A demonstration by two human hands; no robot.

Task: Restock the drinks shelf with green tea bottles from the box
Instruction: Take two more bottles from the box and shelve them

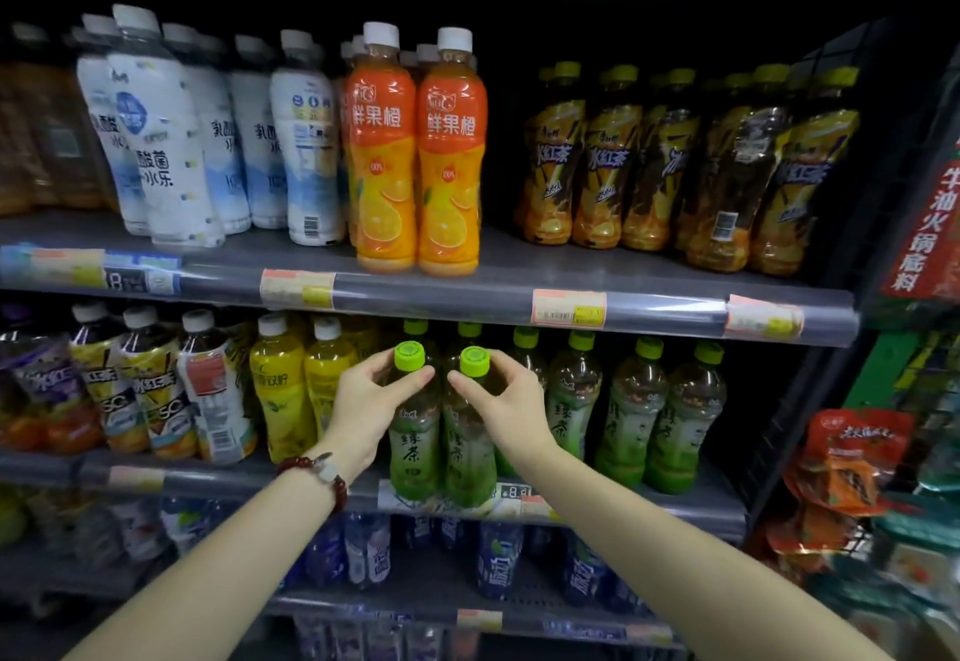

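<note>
Green tea bottles (415, 432), labelled 绿茶, stand together at the middle shelf's (691, 504) near edge; left hand (363, 411) and right hand (506, 408) each pinch one below its lime cap (409, 355).

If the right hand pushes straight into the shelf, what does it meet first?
Probably the green tea bottle right behind the bottle that the right hand holds; depth is unclear.

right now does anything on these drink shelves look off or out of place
Mostly tidy. On the upper shelf, one white bottle leans out of line with its row. The price tag at the right end of that shelf's rail is peeling and crooked. Both hands, left hand and right hand, hold upright green tea bottles at the shelf's front edge.
</note>
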